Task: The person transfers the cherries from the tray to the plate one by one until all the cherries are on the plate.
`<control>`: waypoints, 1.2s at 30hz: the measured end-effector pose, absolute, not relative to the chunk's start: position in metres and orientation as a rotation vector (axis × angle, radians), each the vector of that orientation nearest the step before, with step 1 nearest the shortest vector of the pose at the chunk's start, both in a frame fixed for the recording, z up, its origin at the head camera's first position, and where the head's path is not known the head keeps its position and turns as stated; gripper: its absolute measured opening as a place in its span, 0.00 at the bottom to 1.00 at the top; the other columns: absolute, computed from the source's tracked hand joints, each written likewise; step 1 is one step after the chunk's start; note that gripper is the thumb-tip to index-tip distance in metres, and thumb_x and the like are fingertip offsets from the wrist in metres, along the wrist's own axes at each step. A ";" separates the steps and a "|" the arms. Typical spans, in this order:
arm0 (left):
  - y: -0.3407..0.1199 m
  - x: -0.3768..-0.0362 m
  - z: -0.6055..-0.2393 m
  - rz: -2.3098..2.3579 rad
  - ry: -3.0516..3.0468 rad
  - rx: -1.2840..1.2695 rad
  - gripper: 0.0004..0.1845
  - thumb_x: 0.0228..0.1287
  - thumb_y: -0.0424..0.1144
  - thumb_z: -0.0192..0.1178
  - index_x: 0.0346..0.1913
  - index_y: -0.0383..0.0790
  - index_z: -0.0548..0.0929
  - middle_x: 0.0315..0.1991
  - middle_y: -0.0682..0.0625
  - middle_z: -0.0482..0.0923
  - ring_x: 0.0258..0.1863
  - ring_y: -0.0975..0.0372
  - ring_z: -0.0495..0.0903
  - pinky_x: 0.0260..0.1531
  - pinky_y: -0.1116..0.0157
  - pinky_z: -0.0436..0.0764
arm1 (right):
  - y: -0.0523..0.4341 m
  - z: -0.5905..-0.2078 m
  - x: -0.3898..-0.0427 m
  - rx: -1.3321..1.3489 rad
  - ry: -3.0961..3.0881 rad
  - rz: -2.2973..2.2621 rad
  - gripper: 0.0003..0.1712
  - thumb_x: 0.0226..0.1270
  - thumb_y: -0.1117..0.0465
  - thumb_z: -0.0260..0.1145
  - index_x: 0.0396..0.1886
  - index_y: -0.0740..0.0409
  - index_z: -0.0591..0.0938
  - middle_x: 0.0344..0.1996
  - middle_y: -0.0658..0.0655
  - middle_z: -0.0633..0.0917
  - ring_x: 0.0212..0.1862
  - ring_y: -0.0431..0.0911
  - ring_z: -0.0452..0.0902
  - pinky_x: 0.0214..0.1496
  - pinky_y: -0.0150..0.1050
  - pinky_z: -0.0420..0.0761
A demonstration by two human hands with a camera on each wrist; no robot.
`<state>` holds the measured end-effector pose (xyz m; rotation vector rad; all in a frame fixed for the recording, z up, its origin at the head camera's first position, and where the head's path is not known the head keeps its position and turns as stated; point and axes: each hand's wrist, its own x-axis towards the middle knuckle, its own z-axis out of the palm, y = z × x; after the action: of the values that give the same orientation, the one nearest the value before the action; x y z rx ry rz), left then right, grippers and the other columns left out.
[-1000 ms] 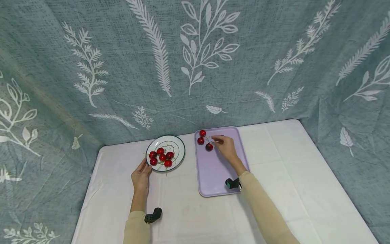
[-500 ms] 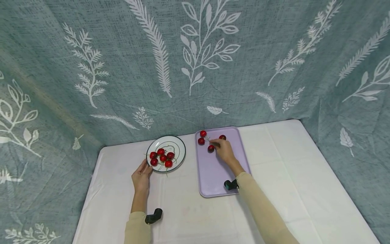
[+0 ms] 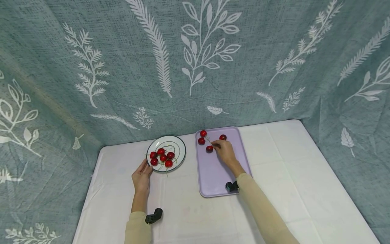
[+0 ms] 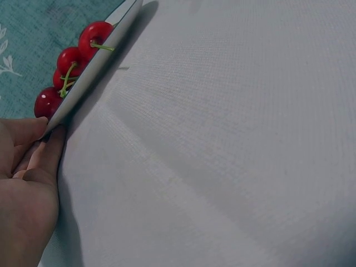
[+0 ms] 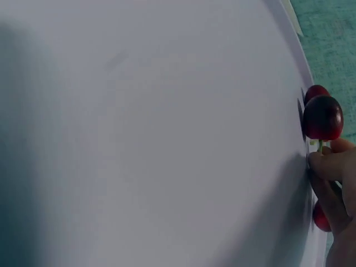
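My left hand [image 3: 141,177] pinches the near-left rim of a white plate [image 3: 179,149] with a dark edge; in the left wrist view the thumb lies over the rim [image 4: 92,72] and fingers are under it. Several red cherries with green stems, one at the front [image 3: 168,163], lie on that plate. Over the lilac tray [image 3: 210,176], my right hand [image 3: 226,152] pinches the stem of a dark red cherry [image 3: 209,149]. The right wrist view shows this cherry [image 5: 323,118] just beyond the thumb and fingertip, its stem [image 5: 320,146] between them.
Two cherries [image 3: 201,141] sit at the tray's far-left corner, and another cherry [image 3: 223,137] lies just beyond the right hand. A white cloth [image 3: 182,217] covers the table. Behind it hangs a grey-green curtain [image 3: 122,84] with white leaf prints.
The right hand has lowered slightly toward me, and its fingers have come onto the dark cherry's stem. That cherry has shifted a little. Left hand and plate stay put.
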<state>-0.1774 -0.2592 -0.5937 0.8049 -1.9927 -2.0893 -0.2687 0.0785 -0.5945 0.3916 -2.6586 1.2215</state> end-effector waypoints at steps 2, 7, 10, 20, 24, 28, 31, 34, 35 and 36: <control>-0.259 -0.178 -0.594 -2.096 -1.987 0.792 0.30 0.67 0.25 0.55 0.72 0.34 0.65 0.71 0.40 0.65 0.69 0.55 0.66 0.59 0.74 0.75 | 0.079 -0.595 -0.268 0.383 -2.666 1.204 0.09 0.58 0.74 0.69 0.40 0.65 0.88 0.36 0.61 0.89 0.41 0.51 0.86 0.43 0.44 0.87; -0.260 -0.178 -0.596 -2.083 -1.997 0.799 0.30 0.68 0.26 0.55 0.72 0.34 0.65 0.71 0.41 0.65 0.69 0.55 0.67 0.59 0.74 0.75 | 0.080 -0.597 -0.266 0.356 -2.640 1.157 0.09 0.59 0.73 0.70 0.39 0.65 0.88 0.36 0.60 0.88 0.41 0.51 0.85 0.43 0.43 0.87; -0.261 -0.179 -0.597 -2.076 -2.011 0.796 0.30 0.68 0.26 0.54 0.72 0.34 0.64 0.71 0.41 0.65 0.69 0.55 0.66 0.60 0.73 0.75 | 0.081 -0.598 -0.264 0.323 -2.606 1.155 0.09 0.59 0.73 0.70 0.40 0.64 0.88 0.37 0.60 0.88 0.41 0.52 0.84 0.44 0.45 0.86; -0.260 -0.181 -0.598 -2.064 -2.012 0.806 0.29 0.68 0.26 0.55 0.72 0.36 0.65 0.70 0.42 0.66 0.69 0.56 0.67 0.60 0.73 0.75 | 0.082 -0.596 -0.261 0.249 -2.563 1.136 0.08 0.61 0.69 0.70 0.40 0.63 0.89 0.37 0.59 0.88 0.43 0.52 0.83 0.45 0.45 0.85; -0.260 -0.181 -0.598 -2.074 -1.998 0.810 0.29 0.68 0.26 0.55 0.72 0.35 0.65 0.70 0.42 0.66 0.69 0.56 0.67 0.59 0.73 0.76 | 0.082 -0.594 -0.261 0.239 -2.564 1.166 0.08 0.62 0.70 0.69 0.40 0.63 0.88 0.37 0.60 0.88 0.42 0.51 0.85 0.43 0.43 0.87; -0.260 -0.181 -0.599 -2.082 -1.995 0.807 0.30 0.68 0.26 0.55 0.72 0.35 0.65 0.70 0.41 0.65 0.69 0.56 0.67 0.59 0.74 0.76 | 0.082 -0.594 -0.261 0.217 -2.568 1.197 0.09 0.62 0.71 0.69 0.41 0.63 0.89 0.37 0.59 0.89 0.40 0.50 0.86 0.43 0.43 0.87; -0.260 -0.180 -0.599 -2.081 -1.998 0.805 0.29 0.68 0.26 0.55 0.72 0.35 0.65 0.71 0.41 0.65 0.69 0.55 0.67 0.59 0.74 0.76 | 0.082 -0.593 -0.262 0.212 -2.556 1.235 0.09 0.61 0.72 0.68 0.41 0.64 0.88 0.37 0.60 0.89 0.40 0.50 0.86 0.43 0.43 0.88; -0.261 -0.181 -0.600 -2.076 -2.003 0.807 0.29 0.68 0.26 0.55 0.72 0.35 0.65 0.71 0.42 0.65 0.69 0.55 0.66 0.59 0.74 0.75 | 0.081 -0.593 -0.263 0.216 -2.529 1.284 0.09 0.60 0.73 0.69 0.40 0.66 0.88 0.36 0.61 0.89 0.39 0.51 0.86 0.42 0.43 0.88; -0.261 -0.181 -0.600 -2.073 -2.005 0.808 0.29 0.68 0.26 0.55 0.72 0.35 0.65 0.71 0.42 0.65 0.69 0.56 0.66 0.59 0.74 0.75 | 0.080 -0.593 -0.263 0.213 -2.517 1.311 0.08 0.60 0.73 0.69 0.40 0.66 0.88 0.36 0.62 0.89 0.38 0.51 0.86 0.42 0.43 0.88; -0.261 -0.181 -0.600 -2.071 -2.009 0.807 0.29 0.68 0.26 0.55 0.72 0.36 0.65 0.71 0.42 0.65 0.69 0.56 0.66 0.60 0.74 0.75 | 0.080 -0.593 -0.263 0.201 -2.507 1.347 0.08 0.59 0.72 0.70 0.40 0.67 0.88 0.35 0.62 0.89 0.38 0.52 0.86 0.41 0.43 0.88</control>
<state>-0.1810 -0.2608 -0.5998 0.8073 -2.0087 -2.0711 -0.2632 0.0800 -0.5931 0.2010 -2.5068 1.3473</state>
